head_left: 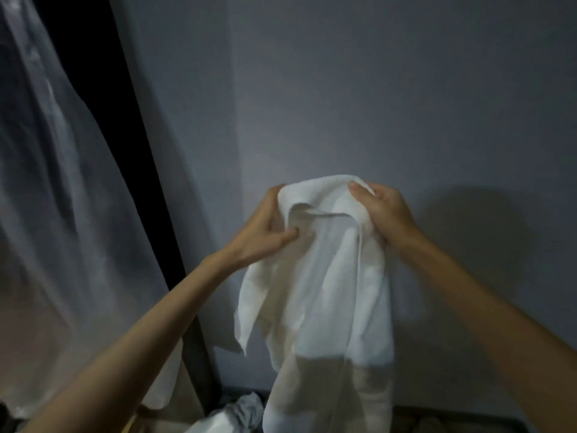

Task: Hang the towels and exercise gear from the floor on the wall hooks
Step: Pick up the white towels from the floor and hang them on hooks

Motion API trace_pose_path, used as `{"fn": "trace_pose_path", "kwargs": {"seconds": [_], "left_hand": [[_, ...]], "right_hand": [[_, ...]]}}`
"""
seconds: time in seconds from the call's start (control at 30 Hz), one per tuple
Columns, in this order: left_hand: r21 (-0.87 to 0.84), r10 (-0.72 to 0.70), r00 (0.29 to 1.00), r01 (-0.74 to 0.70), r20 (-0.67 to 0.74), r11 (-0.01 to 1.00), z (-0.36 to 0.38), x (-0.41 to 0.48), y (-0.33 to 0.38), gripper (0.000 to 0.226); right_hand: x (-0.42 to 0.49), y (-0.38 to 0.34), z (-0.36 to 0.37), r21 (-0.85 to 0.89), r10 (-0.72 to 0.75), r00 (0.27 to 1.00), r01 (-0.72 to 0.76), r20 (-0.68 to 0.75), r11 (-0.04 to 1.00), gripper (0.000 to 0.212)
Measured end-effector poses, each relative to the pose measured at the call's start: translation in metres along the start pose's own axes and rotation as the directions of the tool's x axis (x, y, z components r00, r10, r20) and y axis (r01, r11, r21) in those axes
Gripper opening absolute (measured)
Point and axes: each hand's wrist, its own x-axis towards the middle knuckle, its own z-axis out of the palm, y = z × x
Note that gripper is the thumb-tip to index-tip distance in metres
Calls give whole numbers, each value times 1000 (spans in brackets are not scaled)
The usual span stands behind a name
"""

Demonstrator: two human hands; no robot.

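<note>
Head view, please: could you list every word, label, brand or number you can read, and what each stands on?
None can be read. The white cloth towel gripped by the left hand and right hand shows no tag or print, and the grey wall and the clear plastic sheet bear no writing.

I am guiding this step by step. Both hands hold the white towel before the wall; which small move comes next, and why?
Probably raise the towel higher along the wall. The left hand and right hand grip its top edge, the rest hangs free, and no hook shows at this height.
</note>
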Motion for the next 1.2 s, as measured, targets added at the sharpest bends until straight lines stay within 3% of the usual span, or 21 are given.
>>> {"fn": "trace_pose_path", "kwargs": {"seconds": [0.03,0.1,0.2,0.3,0.4,0.47,0.53,0.6,0.7,0.77,0.87,0.9,0.97,1.1,1.2], "left_hand": [[24,56,998,-57,21,998,6,-5,3,73],[150,175,982,-163,-70,975,16,-11,5,79],[322,304,917,-215,-258,922,20,-14,16,55],[597,457,868,-265,-195,757,15,-10,19,29],[632,436,900,-326,-21,703,6,-5,17,25],[610,377,925,-330,54,721,5,-2,19,30],[564,367,929,-327,47,758,7,2,23,28],[553,383,923,-329,18,766,10,7,34,26],[571,351,931,-236,-98,786,19,19,53,31],[638,406,908,-255,-100,727,26,26,61,38],[736,513,858,-336,-18,588,26,34,55,31],[746,524,852,-343,-8,570,25,35,52,30],[694,492,870,-336,-29,636,24,31,52,33],[463,330,921,-205,-206,862,22,28,53,28],[326,226,929,-125,-293,937,9,33,52,22]], "right_hand": [[1,-4,3,14,2,1000,-2,4,1000,25],[3,-11,7,17,3,1000,-3,27,1000,19],[5,-15,12,-23,-7,996,9,89,1000,18],[3,-15,12,-45,-19,994,24,110,999,20],[3,-10,7,-29,9,996,-7,86,1000,23],[3,-5,2,-18,65,993,-63,102,998,19],[3,0,-2,-45,130,979,-124,159,991,19],[1,7,-1,-190,178,961,-138,214,972,24],[-7,19,5,-293,232,939,-154,254,944,26],[-14,27,8,-209,199,962,-159,185,965,21],[-30,29,10,-60,5,994,-12,-113,998,6],[-37,26,13,-21,-40,989,37,-141,999,8],[-50,20,22,-31,-93,993,91,-75,995,12],[-46,13,28,-167,-94,995,97,30,981,13],[-30,1,27,-85,-72,974,92,215,992,11]]}}
